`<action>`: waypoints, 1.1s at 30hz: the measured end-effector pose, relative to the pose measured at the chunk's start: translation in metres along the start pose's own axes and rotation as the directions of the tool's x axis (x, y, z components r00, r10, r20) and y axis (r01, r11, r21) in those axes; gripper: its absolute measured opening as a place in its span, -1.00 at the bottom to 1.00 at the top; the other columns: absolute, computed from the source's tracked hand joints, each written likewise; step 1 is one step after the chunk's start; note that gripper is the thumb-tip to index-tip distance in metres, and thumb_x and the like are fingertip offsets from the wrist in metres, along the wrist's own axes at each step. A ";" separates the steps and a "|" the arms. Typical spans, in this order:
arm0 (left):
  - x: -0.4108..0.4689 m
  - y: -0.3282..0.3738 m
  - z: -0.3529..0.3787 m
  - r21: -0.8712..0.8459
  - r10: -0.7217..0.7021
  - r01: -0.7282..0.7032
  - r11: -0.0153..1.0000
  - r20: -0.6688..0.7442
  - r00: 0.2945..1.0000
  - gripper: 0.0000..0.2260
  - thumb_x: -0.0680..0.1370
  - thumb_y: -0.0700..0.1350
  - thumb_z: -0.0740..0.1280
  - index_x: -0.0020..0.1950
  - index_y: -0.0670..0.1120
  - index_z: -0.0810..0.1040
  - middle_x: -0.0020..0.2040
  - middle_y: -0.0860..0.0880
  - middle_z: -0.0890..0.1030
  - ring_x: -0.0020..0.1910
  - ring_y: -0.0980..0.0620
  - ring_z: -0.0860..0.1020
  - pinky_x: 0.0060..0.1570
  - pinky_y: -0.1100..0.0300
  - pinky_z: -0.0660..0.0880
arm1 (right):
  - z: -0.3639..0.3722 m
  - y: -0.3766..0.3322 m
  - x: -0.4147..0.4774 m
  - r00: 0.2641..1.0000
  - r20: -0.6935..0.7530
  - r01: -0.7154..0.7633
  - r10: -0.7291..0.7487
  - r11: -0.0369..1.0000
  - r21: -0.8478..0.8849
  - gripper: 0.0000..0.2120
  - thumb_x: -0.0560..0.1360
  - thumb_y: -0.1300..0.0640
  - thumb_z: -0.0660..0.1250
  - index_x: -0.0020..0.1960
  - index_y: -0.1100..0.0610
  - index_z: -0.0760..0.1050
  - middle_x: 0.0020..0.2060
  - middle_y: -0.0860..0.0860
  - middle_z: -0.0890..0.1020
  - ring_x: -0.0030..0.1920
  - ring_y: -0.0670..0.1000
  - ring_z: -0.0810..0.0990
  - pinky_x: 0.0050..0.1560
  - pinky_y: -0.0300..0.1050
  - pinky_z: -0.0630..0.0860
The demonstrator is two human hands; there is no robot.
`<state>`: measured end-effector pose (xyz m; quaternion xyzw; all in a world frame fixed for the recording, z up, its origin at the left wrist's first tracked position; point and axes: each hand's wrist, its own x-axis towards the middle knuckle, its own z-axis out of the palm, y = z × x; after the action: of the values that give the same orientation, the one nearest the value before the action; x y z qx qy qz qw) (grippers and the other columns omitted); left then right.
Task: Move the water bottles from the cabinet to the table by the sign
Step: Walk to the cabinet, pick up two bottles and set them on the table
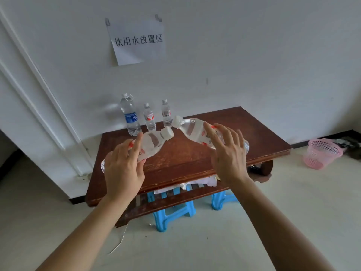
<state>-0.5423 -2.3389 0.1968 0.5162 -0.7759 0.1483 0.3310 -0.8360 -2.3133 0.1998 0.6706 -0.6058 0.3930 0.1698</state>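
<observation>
My left hand [123, 165] grips a clear water bottle [154, 142] with a white cap, tilted so the cap points up and right. In my right hand [228, 153] is a second clear bottle [192, 129], held with its cap pointing up and left. Both bottles hang above the brown wooden table [185, 159], their caps close together. Three more bottles stand upright at the table's back left edge: a tall one with a blue label [130, 115], and two small ones [149, 118] [166, 113]. A paper sign [137, 41] hangs on the wall above them.
A white door frame [39, 106] runs down the left. Blue plastic stools [173, 210] sit under the table, with papers on its lower shelf. A pink mesh basket [322, 155] stands on the floor at the right. A thin cord lies on the floor in front.
</observation>
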 end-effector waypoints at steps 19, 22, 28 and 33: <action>0.167 -0.228 0.197 -0.247 -0.161 0.171 0.954 0.058 0.985 -0.23 0.48 -0.19 0.52 0.59 -0.17 0.20 0.37 -0.23 0.53 0.28 -0.23 0.57 0.11 -0.14 0.61 | 0.295 -0.022 0.184 0.989 0.147 -0.025 0.023 1.000 0.008 -0.17 0.47 0.28 0.53 0.60 -0.08 0.23 0.39 0.11 0.50 0.37 0.19 0.47 0.43 0.34 0.33; 0.189 -0.251 0.226 -0.326 -0.176 0.197 0.925 0.094 0.980 -0.25 0.50 -0.20 0.50 0.59 -0.19 0.19 0.40 -0.25 0.49 0.32 -0.24 0.54 0.15 -0.13 0.58 | 0.320 -0.021 0.200 0.988 0.143 -0.063 0.061 0.998 0.007 -0.18 0.47 0.23 0.54 0.60 -0.02 0.22 0.35 0.13 0.50 0.31 0.21 0.49 0.35 0.32 0.39; 0.189 -0.264 0.302 -0.410 -0.293 0.390 0.825 0.279 0.914 -0.16 0.50 -0.25 0.49 0.63 -0.20 0.06 0.42 -0.28 0.41 0.31 -0.26 0.53 0.11 -0.07 0.56 | 0.402 0.012 0.198 0.927 0.351 -0.157 0.135 0.987 0.035 -0.10 0.42 0.21 0.58 0.62 0.08 0.17 0.26 0.18 0.50 0.18 0.23 0.53 0.19 0.31 0.50; 0.183 -0.264 0.333 -0.371 -0.448 0.587 0.720 0.399 0.801 -0.13 0.52 -0.21 0.49 0.65 -0.05 0.00 0.53 -0.16 0.31 0.41 -0.15 0.46 0.24 0.04 0.46 | 0.450 0.031 0.204 0.781 0.567 -0.424 0.262 0.889 0.173 -0.27 0.49 0.15 0.51 0.56 0.08 0.25 0.34 0.08 0.43 0.21 0.11 0.52 0.00 0.09 0.56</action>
<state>-0.4706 -2.7695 0.0438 0.6316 -0.6487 -0.2214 0.3621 -0.7298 -2.7747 0.0564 0.6465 -0.6772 0.3020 -0.1795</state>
